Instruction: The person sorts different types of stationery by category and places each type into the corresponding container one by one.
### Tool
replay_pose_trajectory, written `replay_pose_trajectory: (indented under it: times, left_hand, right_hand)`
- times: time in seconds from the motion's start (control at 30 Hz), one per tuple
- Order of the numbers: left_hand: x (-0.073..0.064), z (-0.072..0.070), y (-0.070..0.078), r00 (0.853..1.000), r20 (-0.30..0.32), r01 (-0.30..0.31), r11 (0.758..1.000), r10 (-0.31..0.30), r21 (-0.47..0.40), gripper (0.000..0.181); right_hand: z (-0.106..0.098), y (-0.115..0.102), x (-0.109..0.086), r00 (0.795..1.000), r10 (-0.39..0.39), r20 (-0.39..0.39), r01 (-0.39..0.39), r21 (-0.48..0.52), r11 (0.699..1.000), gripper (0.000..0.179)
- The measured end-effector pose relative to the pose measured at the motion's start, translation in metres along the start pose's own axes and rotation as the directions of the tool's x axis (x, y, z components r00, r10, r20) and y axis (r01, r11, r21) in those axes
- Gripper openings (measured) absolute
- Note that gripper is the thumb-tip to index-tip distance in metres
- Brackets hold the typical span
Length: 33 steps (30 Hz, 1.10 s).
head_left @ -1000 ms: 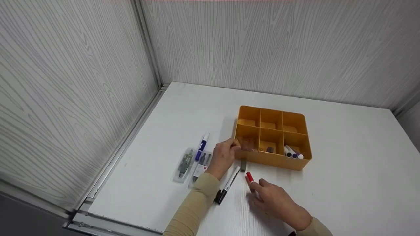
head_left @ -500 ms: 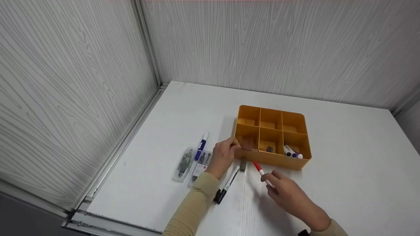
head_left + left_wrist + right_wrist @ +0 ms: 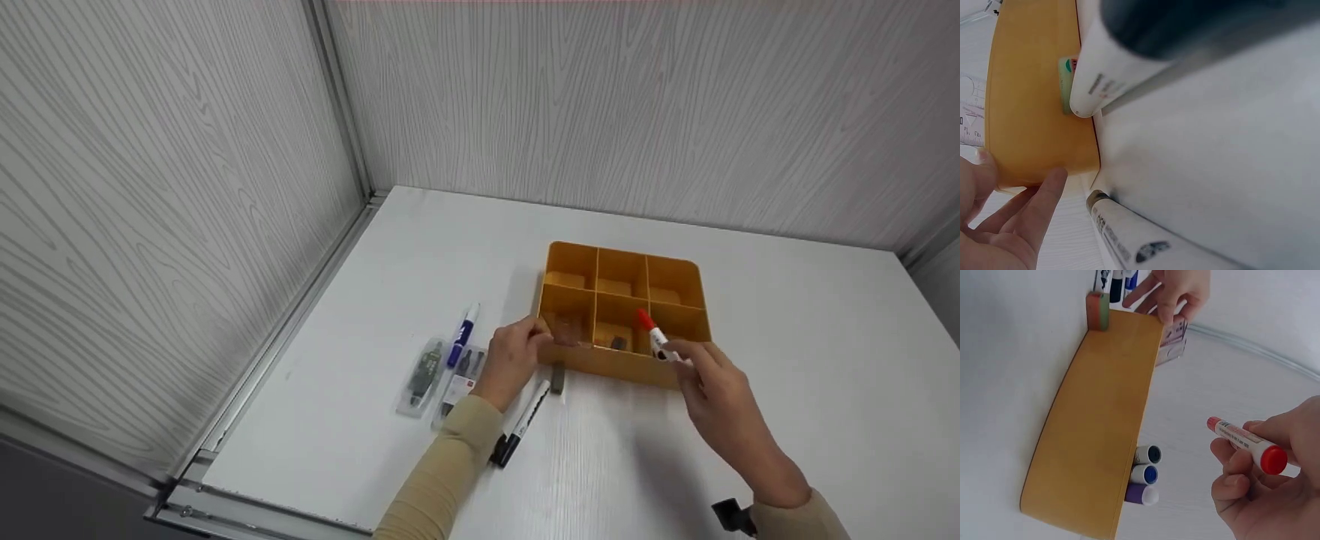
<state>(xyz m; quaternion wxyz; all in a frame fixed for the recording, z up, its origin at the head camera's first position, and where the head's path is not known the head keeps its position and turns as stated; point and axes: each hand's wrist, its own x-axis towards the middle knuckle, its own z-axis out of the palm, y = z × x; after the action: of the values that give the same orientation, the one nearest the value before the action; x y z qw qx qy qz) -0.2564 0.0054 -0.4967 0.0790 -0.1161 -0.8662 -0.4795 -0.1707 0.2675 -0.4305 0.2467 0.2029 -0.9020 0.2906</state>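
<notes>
My right hand pinches a red-capped whiteboard marker between thumb and fingers. It is raised over the front right compartments of the yellow divided box. At the box's front left corner, my left hand grips the rim and wall. Three markers stick up from the front right compartment in the right wrist view. A clear plastic ruler or set square shows in the front left compartment, and a small dark item lies in the front middle one.
A small green-and-orange block stands against the box's front. Beside it lies a black-and-white marker, with another dark cap partly hidden. Left are a blue marker and two clear packs. Walls bound the table's back and left.
My right hand has lifted the red marker off the table area in front of the box and carried it right and forward over the box. My left hand has stayed at the corner.
</notes>
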Motion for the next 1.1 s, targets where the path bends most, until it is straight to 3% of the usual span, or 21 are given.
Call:
replay_pose_trajectory:
  times: [0.23, 0.37, 0.6, 0.77, 1.1]
  left_hand:
    - [0.0, -0.001, 0.001, 1.0, 0.008, 0.026, 1.0, -0.026, 0.005, 0.007]
    - [0.0, -0.001, 0.0, 1.0, 0.008, 0.015, 1.0, -0.015, -0.008, 0.007]
    - [0.0, 0.0, 0.0, 1.0, -0.004, -0.012, 1.0, 0.012, -0.001, 0.008]
    - [0.0, 0.001, 0.001, 1.0, -0.002, 0.006, 1.0, -0.006, -0.003, 0.008]
    - [-0.002, 0.002, 0.0, 1.0, 0.006, 0.03, 0.999, -0.03, -0.021, 0.007]
  right_hand:
    - [-0.011, 0.024, 0.006, 0.994, 0.061, -0.094, -0.065, -0.044, 0.997, 0.023]
    - [-0.009, 0.038, 0.007, 0.99, 0.091, -0.107, -0.101, -0.094, 0.99, 0.018]
    - [-0.002, 0.052, 0.006, 0.986, 0.163, -0.027, -0.165, -0.134, 0.977, 0.009]
    - [0.002, 0.053, 0.009, 0.977, 0.211, 0.03, -0.206, -0.135, 0.969, 0.008]
    - [0.009, 0.055, 0.01, 0.971, 0.232, 0.052, -0.224, -0.125, 0.967, 0.013]
